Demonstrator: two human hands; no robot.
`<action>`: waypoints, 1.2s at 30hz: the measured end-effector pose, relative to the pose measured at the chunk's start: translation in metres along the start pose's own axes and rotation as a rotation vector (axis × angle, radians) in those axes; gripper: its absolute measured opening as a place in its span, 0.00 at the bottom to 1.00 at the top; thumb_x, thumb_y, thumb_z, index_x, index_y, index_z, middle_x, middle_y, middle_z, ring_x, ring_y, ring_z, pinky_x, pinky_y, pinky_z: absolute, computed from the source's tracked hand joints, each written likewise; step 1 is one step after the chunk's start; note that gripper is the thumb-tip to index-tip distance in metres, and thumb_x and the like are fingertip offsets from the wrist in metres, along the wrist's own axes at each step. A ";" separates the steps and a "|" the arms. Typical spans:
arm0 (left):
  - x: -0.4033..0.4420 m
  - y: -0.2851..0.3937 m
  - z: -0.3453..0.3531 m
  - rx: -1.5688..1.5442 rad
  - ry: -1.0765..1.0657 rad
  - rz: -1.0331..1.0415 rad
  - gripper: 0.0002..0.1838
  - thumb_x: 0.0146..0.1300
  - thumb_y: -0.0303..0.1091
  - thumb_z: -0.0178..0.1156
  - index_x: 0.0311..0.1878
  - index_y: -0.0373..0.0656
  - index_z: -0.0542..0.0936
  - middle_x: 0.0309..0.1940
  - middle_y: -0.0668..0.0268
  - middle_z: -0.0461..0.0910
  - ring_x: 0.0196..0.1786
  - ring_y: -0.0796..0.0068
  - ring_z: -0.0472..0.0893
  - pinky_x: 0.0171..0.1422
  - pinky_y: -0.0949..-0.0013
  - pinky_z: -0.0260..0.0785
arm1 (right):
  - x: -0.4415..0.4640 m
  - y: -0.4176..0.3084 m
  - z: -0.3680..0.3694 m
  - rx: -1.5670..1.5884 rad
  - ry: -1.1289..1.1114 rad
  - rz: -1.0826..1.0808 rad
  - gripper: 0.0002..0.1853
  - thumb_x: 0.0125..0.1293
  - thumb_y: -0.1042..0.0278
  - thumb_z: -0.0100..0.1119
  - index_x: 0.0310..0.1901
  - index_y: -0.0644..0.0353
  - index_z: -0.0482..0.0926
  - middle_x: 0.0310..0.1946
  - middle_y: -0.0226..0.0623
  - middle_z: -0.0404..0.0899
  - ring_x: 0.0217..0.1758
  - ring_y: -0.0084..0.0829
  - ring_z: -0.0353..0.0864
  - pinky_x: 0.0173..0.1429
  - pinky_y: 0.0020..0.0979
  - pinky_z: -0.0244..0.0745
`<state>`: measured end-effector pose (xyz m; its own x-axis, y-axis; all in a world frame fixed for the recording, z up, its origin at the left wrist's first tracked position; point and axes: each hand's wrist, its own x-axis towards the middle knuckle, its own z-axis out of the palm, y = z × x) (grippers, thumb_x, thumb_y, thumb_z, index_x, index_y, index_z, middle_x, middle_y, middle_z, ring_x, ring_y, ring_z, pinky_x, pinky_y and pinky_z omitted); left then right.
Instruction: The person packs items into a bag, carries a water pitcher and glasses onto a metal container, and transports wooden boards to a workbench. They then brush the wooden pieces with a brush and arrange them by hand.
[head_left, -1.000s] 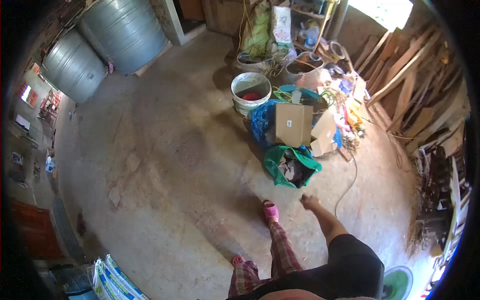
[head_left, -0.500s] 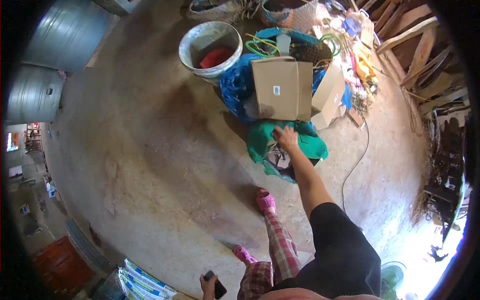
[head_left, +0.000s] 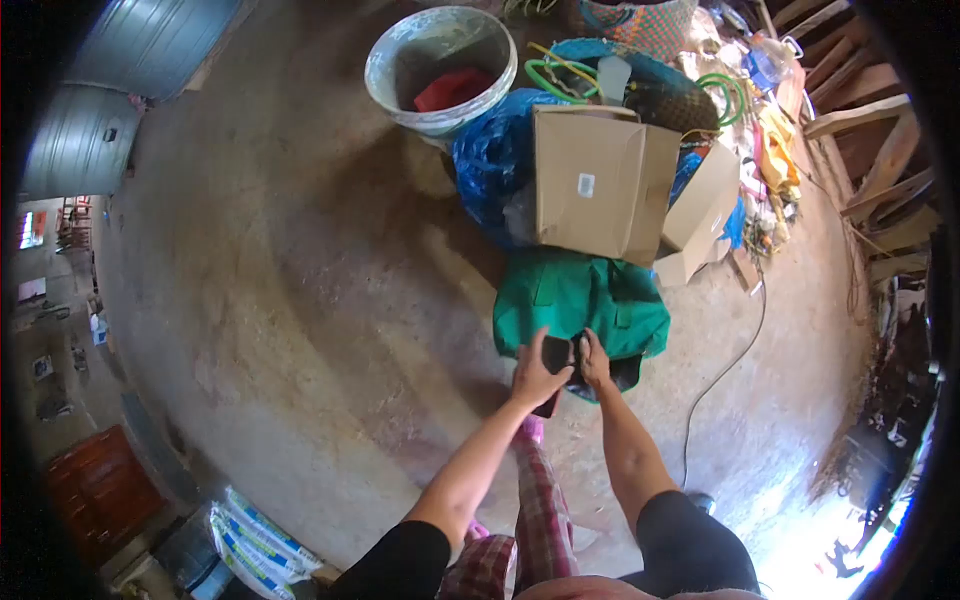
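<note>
My left hand (head_left: 538, 378) is closed around a black phone (head_left: 556, 353) at the near edge of a green fabric bag (head_left: 560, 300). Right beside it, my right hand (head_left: 595, 362) has its fingers curled at the bag's mouth, against something dark that I cannot make out. The bag lies on the concrete floor, its green side spread out beyond my hands. What is inside it is mostly hidden by my hands and the cloth.
Behind the bag stand an open cardboard box (head_left: 590, 185), a second carton (head_left: 705, 205), a blue plastic bag (head_left: 495, 160) and a white bucket (head_left: 440, 75) with something red inside. A cable (head_left: 728, 370) runs along the floor at right. Firewood (head_left: 860, 120) is stacked far right.
My left hand has come up from the lower edge to the bag, bringing the phone. My right hand has moved nearer to me, and the bag's green side now lies spread out.
</note>
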<state>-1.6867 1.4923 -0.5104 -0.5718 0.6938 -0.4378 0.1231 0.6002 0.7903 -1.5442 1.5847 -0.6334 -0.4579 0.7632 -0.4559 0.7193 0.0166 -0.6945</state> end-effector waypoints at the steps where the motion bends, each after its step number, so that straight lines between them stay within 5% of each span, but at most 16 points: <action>1: 0.012 0.007 0.020 0.001 0.006 0.026 0.49 0.41 0.44 0.70 0.67 0.49 0.55 0.50 0.43 0.65 0.55 0.43 0.67 0.59 0.51 0.62 | 0.001 0.012 0.005 -0.006 0.011 0.003 0.25 0.70 0.53 0.39 0.64 0.56 0.62 0.51 0.55 0.74 0.55 0.54 0.72 0.58 0.43 0.67; 3: 0.028 0.008 0.054 0.049 0.045 -0.017 0.49 0.41 0.44 0.70 0.67 0.49 0.55 0.51 0.42 0.64 0.55 0.42 0.66 0.59 0.50 0.62 | -0.005 0.032 0.013 0.114 0.070 -0.148 0.27 0.69 0.53 0.40 0.67 0.54 0.56 0.51 0.58 0.73 0.55 0.55 0.72 0.58 0.45 0.67; 5: 0.033 0.000 0.073 0.081 0.028 -0.089 0.51 0.40 0.44 0.71 0.68 0.47 0.54 0.52 0.41 0.63 0.55 0.42 0.65 0.60 0.50 0.60 | -0.026 -0.047 -0.040 -0.125 -0.111 0.315 0.30 0.68 0.53 0.41 0.69 0.51 0.52 0.50 0.60 0.73 0.55 0.56 0.72 0.57 0.47 0.68; 7: 0.036 -0.014 0.082 0.074 0.031 0.056 0.54 0.39 0.34 0.72 0.69 0.46 0.50 0.52 0.43 0.62 0.55 0.44 0.64 0.62 0.54 0.58 | -0.028 -0.013 -0.037 -0.283 -0.103 0.257 0.30 0.67 0.52 0.42 0.69 0.49 0.52 0.49 0.60 0.74 0.54 0.56 0.73 0.56 0.48 0.68; 8: 0.038 -0.010 0.080 0.006 -0.028 -0.052 0.54 0.39 0.30 0.71 0.69 0.47 0.48 0.52 0.43 0.61 0.57 0.44 0.63 0.63 0.54 0.56 | -0.031 -0.015 -0.047 -0.185 -0.098 0.259 0.30 0.67 0.51 0.41 0.69 0.50 0.52 0.50 0.60 0.73 0.55 0.56 0.72 0.57 0.47 0.67; 13: 0.049 -0.033 0.090 0.030 -0.167 -0.221 0.58 0.41 0.31 0.70 0.71 0.55 0.40 0.55 0.38 0.61 0.57 0.43 0.64 0.67 0.53 0.51 | -0.046 -0.010 -0.053 0.022 -0.166 0.070 0.31 0.67 0.48 0.39 0.69 0.52 0.53 0.57 0.56 0.69 0.60 0.53 0.69 0.63 0.40 0.64; 15: 0.046 -0.040 0.083 -0.003 -0.126 -0.221 0.56 0.43 0.31 0.69 0.71 0.52 0.44 0.55 0.41 0.65 0.58 0.45 0.66 0.65 0.54 0.55 | -0.055 -0.034 -0.065 0.012 -0.313 0.244 0.32 0.68 0.54 0.43 0.69 0.60 0.51 0.63 0.53 0.63 0.67 0.45 0.62 0.68 0.32 0.57; 18: 0.021 -0.066 0.055 -0.093 -0.021 0.030 0.44 0.45 0.33 0.67 0.67 0.43 0.57 0.47 0.49 0.74 0.54 0.55 0.72 0.57 0.58 0.65 | -0.087 -0.034 -0.069 -0.128 -0.299 0.061 0.30 0.68 0.54 0.46 0.68 0.57 0.54 0.58 0.52 0.69 0.61 0.46 0.70 0.61 0.35 0.65; 23: -0.135 -0.077 -0.074 -0.208 0.060 -0.317 0.34 0.47 0.37 0.65 0.60 0.40 0.69 0.46 0.50 0.76 0.51 0.58 0.76 0.55 0.60 0.68 | -0.165 -0.018 -0.093 -0.518 -0.438 -0.053 0.25 0.61 0.53 0.55 0.59 0.52 0.69 0.49 0.53 0.76 0.52 0.48 0.76 0.54 0.41 0.71; 26: -0.253 -0.172 -0.108 0.030 0.315 -0.420 0.33 0.46 0.39 0.65 0.58 0.43 0.70 0.48 0.50 0.76 0.52 0.55 0.75 0.57 0.59 0.67 | -0.201 0.037 -0.094 -0.588 -0.619 -0.148 0.24 0.60 0.51 0.58 0.55 0.51 0.73 0.23 0.37 0.81 0.21 0.31 0.80 0.25 0.32 0.76; 28: -0.356 -0.162 -0.151 0.042 0.356 -0.660 0.29 0.47 0.39 0.64 0.55 0.43 0.73 0.50 0.50 0.75 0.55 0.53 0.74 0.59 0.57 0.67 | -0.241 -0.001 -0.105 -0.613 -0.742 0.073 0.22 0.59 0.53 0.59 0.54 0.51 0.74 0.25 0.36 0.81 0.24 0.31 0.81 0.26 0.33 0.79; 29: -0.405 -0.160 -0.168 0.015 0.373 -0.780 0.25 0.50 0.39 0.62 0.53 0.43 0.75 0.52 0.51 0.75 0.57 0.52 0.72 0.59 0.55 0.66 | -0.245 0.027 -0.097 -0.693 -0.758 -0.107 0.21 0.59 0.53 0.58 0.53 0.52 0.75 0.26 0.36 0.81 0.25 0.31 0.82 0.27 0.34 0.80; 31: -0.495 -0.211 -0.150 -0.041 0.589 -0.938 0.22 0.52 0.39 0.60 0.51 0.44 0.76 0.52 0.53 0.74 0.55 0.50 0.73 0.57 0.55 0.68 | -0.276 0.006 -0.091 -0.804 -0.815 -0.121 0.21 0.59 0.53 0.58 0.51 0.53 0.76 0.26 0.37 0.81 0.24 0.31 0.82 0.27 0.34 0.80; 32: -0.536 -0.227 -0.152 -0.081 0.639 -0.961 0.22 0.52 0.39 0.60 0.51 0.44 0.76 0.52 0.53 0.74 0.55 0.50 0.73 0.57 0.55 0.68 | -0.287 0.000 -0.085 -0.840 -0.836 -0.174 0.21 0.59 0.53 0.58 0.51 0.53 0.76 0.26 0.37 0.81 0.24 0.31 0.82 0.27 0.34 0.80; 34: -0.624 -0.236 -0.148 -0.464 0.670 -0.779 0.23 0.55 0.39 0.60 0.53 0.43 0.74 0.52 0.56 0.74 0.53 0.55 0.74 0.54 0.60 0.70 | -0.299 0.011 -0.064 -0.903 -0.877 -0.639 0.17 0.60 0.53 0.58 0.47 0.54 0.77 0.25 0.37 0.81 0.23 0.31 0.82 0.26 0.34 0.80; 36: -0.709 -0.206 -0.160 -0.924 0.892 -0.627 0.23 0.57 0.40 0.61 0.55 0.41 0.72 0.51 0.59 0.73 0.53 0.62 0.74 0.53 0.64 0.71 | -0.303 0.035 -0.030 -0.865 -1.001 -0.428 0.13 0.63 0.58 0.55 0.47 0.51 0.73 0.23 0.37 0.80 0.23 0.29 0.82 0.22 0.35 0.79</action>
<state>-1.4369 0.8132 -0.2940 -0.6858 -0.2708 -0.6755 -0.7013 -0.0020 0.7128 -1.3642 1.3732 -0.5032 -0.6331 -0.1784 -0.7532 0.3531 0.7994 -0.4861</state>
